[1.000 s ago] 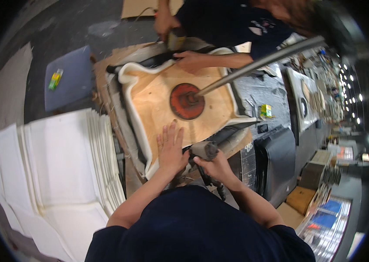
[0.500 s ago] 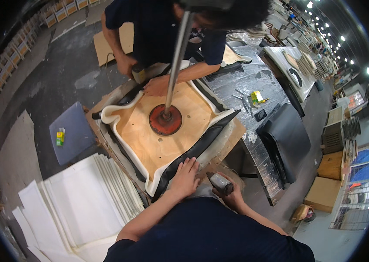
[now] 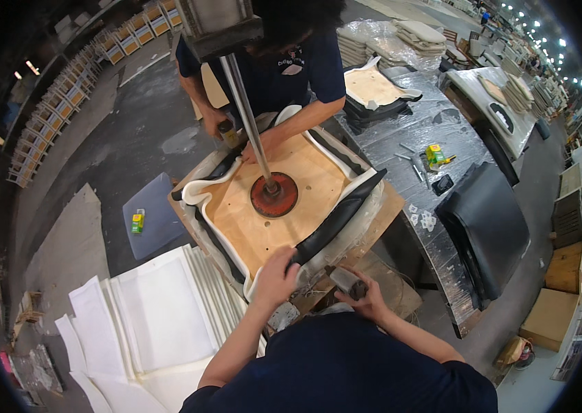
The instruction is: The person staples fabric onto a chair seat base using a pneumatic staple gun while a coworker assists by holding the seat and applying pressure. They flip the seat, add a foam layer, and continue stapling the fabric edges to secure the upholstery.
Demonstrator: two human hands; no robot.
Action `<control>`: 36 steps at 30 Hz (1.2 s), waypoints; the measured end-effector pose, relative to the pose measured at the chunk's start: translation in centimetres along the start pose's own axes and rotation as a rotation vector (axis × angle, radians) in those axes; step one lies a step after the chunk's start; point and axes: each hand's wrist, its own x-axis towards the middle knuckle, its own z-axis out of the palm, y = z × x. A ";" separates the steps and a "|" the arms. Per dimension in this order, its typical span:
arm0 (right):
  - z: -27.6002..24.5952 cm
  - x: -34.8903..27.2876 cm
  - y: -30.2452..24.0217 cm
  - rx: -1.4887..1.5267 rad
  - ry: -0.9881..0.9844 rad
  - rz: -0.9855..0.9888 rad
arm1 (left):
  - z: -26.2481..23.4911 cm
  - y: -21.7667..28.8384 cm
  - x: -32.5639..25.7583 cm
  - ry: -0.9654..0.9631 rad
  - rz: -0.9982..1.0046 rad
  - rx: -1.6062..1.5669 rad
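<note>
A square plywood seat panel (image 3: 236, 220) lies in front of me, with white padding (image 3: 198, 195) and a black cover (image 3: 332, 217) turned up round its edges. A red round press foot (image 3: 274, 195) on a metal rod (image 3: 246, 113) bears down on its middle. My left hand (image 3: 276, 281) is over the near corner, thumb apart from the fingers, by the cover's edge; its fingertips are partly hidden. My right hand (image 3: 371, 301) is closed round a dark, grey-bodied staple gun (image 3: 346, 281), held beside the panel's near right side.
Across from me a co-worker's hand (image 3: 214, 122) holds another staple gun (image 3: 227, 132) at the far left edge. White padding sheets (image 3: 157, 310) are stacked at left. Black covered pads (image 3: 484, 227) and a yellow-green box (image 3: 435, 157) lie on the right-hand table (image 3: 380, 148).
My left hand has shifted left from lying flat on the black cover to the near corner. The staple gun stays in my right hand. The head view has shifted.
</note>
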 end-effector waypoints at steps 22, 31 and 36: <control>10.3 0.5 -1.6 0.033 0.095 -0.081 | -1.6 -7.0 -5.5 0.157 0.010 0.284; 12.4 -0.6 -2.7 -0.077 0.267 -0.023 | -2.9 -7.2 -5.8 0.055 0.207 0.245; 12.2 -0.4 -3.6 -0.095 0.238 0.030 | -3.1 -7.4 -6.0 0.057 0.291 0.240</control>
